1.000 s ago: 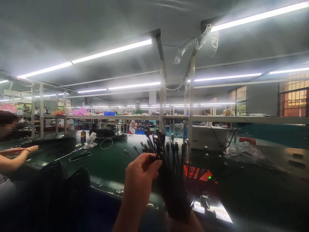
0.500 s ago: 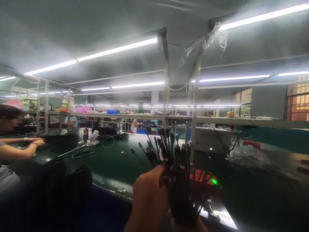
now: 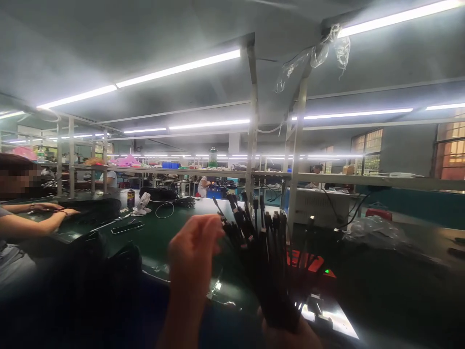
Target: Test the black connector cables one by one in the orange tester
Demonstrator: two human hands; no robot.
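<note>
A thick bundle of black cables (image 3: 269, 281) with small plugs fanned out at the top stands upright in front of me. My right hand (image 3: 290, 334), at the bottom edge, is wrapped round the lower part of this bundle. To the left of the plugs is my left hand (image 3: 196, 247), its fingers curled and pressed together. Its fingertips come close to the outermost plugs (image 3: 223, 220); whether they pinch one is too blurred to tell. Behind the bundle lies a red device (image 3: 305, 261) with a green light, beside a brightly lit white surface (image 3: 341, 320).
On the green bench (image 3: 160, 247) lie a phone-like black frame (image 3: 127, 228), a white object (image 3: 142, 203), a dark can (image 3: 131, 198) and black cable coils (image 3: 163, 196). A co-worker's hands (image 3: 63, 211) handle dark cables at left. Clear plastic bags (image 3: 378, 232) lie right.
My left hand has moved left, from against the bundle to its left side. Loose cables that stuck out to the left are no longer spread there. My right hand still holds the bundle.
</note>
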